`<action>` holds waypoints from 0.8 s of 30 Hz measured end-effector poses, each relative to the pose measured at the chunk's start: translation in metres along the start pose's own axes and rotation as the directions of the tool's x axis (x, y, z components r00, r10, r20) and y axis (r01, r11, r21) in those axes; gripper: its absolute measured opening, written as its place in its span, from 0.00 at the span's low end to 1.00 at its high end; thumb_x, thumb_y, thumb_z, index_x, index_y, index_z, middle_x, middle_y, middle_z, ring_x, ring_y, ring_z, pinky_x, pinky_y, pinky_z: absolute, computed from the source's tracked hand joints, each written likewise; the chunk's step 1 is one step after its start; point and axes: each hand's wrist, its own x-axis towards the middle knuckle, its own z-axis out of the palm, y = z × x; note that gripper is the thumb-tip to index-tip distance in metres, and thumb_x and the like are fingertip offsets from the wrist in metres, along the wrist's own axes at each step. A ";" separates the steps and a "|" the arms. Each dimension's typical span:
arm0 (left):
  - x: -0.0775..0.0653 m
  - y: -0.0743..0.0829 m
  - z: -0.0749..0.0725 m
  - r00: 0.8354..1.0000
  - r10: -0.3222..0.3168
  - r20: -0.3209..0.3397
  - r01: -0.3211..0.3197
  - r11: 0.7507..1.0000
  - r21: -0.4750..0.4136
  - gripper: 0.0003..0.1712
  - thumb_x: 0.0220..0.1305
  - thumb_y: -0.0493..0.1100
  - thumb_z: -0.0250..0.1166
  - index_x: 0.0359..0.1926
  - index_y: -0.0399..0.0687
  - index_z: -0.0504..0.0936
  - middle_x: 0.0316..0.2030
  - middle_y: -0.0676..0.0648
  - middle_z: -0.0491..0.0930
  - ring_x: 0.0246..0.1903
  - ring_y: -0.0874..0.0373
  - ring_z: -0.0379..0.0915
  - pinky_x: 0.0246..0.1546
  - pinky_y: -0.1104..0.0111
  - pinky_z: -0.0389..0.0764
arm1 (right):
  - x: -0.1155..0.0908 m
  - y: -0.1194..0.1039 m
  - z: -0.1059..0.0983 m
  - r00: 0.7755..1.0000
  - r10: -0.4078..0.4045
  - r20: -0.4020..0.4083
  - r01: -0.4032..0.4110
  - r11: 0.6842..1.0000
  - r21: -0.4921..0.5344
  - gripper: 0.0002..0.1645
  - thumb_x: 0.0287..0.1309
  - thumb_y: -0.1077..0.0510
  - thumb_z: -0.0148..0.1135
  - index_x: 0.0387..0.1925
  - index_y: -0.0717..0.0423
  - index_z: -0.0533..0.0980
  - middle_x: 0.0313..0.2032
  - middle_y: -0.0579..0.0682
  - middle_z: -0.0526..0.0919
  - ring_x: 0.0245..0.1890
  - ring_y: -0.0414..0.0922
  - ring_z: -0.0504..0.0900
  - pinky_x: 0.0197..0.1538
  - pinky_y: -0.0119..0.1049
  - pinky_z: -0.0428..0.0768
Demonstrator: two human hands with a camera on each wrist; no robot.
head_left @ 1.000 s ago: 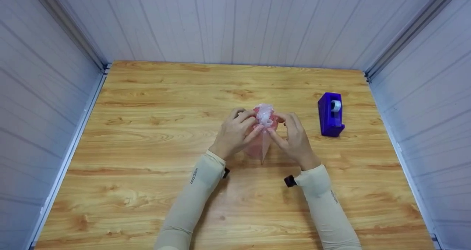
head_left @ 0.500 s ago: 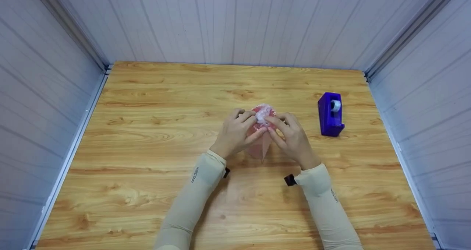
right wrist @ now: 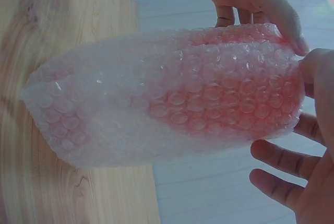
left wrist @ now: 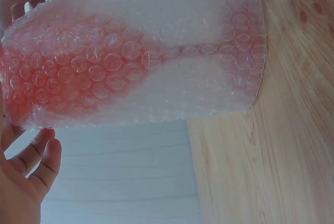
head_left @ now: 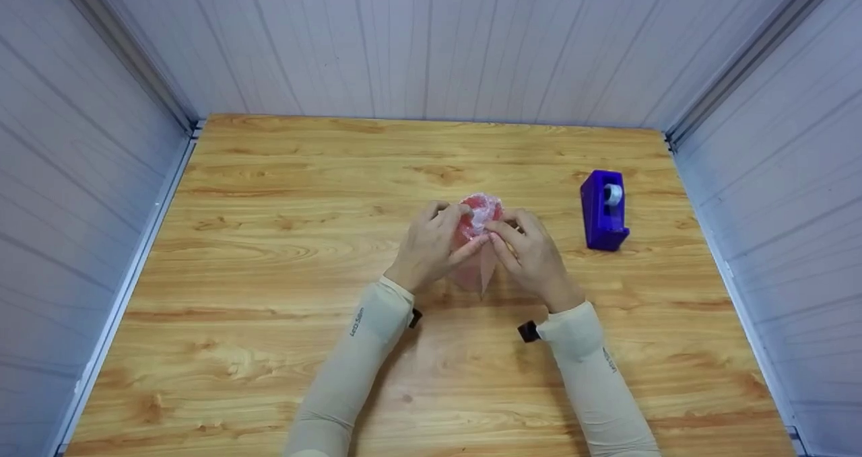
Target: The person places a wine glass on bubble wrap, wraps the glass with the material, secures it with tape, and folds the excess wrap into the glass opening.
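A red stemmed glass wrapped in bubble wrap [left wrist: 94,72] stands upright on the table; its bowl, stem and foot show through in the left wrist view. In the head view the wrap's crumpled top [head_left: 481,209] lies between both hands. My left hand [head_left: 426,245] holds the left side of the upper rim, thumb along the near edge and fingers bent over the top. On the other side, my right hand [head_left: 535,255] pinches the wrap's near edge between thumb and index finger, the thumbs almost meeting. Its other fingers [right wrist: 282,158] spread beside the wrapped bowl in the right wrist view.
A blue tape dispenser [head_left: 604,211] with a white roll stands to the right on the wood-grain table [head_left: 269,255]. Pale panel walls [head_left: 431,46] enclose the table at the back and both sides.
The bubble wrap's crumpled top has been pressed down and inward. My right index finger reached over the top, then drew back to the near edge. The left hand has barely moved.
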 end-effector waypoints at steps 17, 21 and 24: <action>0.003 0.001 -0.001 0.997 0.061 0.041 -0.062 0.998 0.032 0.26 0.73 0.62 0.55 0.45 0.47 0.87 0.47 0.48 0.84 0.47 0.49 0.74 0.53 0.59 0.73 | -0.001 -0.001 0.001 0.999 -0.006 0.049 0.012 0.993 -0.118 0.14 0.71 0.59 0.54 0.43 0.60 0.84 0.45 0.57 0.80 0.45 0.55 0.77 0.53 0.50 0.76; 0.009 0.004 -0.007 0.993 0.047 0.112 -0.055 0.997 0.061 0.27 0.73 0.61 0.53 0.42 0.46 0.88 0.45 0.49 0.85 0.41 0.50 0.73 0.45 0.61 0.73 | 0.001 -0.002 0.000 0.997 0.004 0.073 0.005 0.992 -0.123 0.15 0.72 0.58 0.52 0.43 0.60 0.84 0.44 0.56 0.81 0.45 0.55 0.78 0.53 0.49 0.77; 0.013 0.007 -0.011 0.983 0.029 0.181 -0.043 0.996 0.075 0.27 0.73 0.59 0.52 0.40 0.45 0.89 0.44 0.49 0.85 0.37 0.51 0.71 0.40 0.62 0.71 | 0.002 -0.003 -0.001 0.994 0.026 0.105 -0.013 0.992 -0.124 0.18 0.74 0.56 0.49 0.44 0.60 0.84 0.44 0.54 0.81 0.45 0.54 0.77 0.53 0.48 0.76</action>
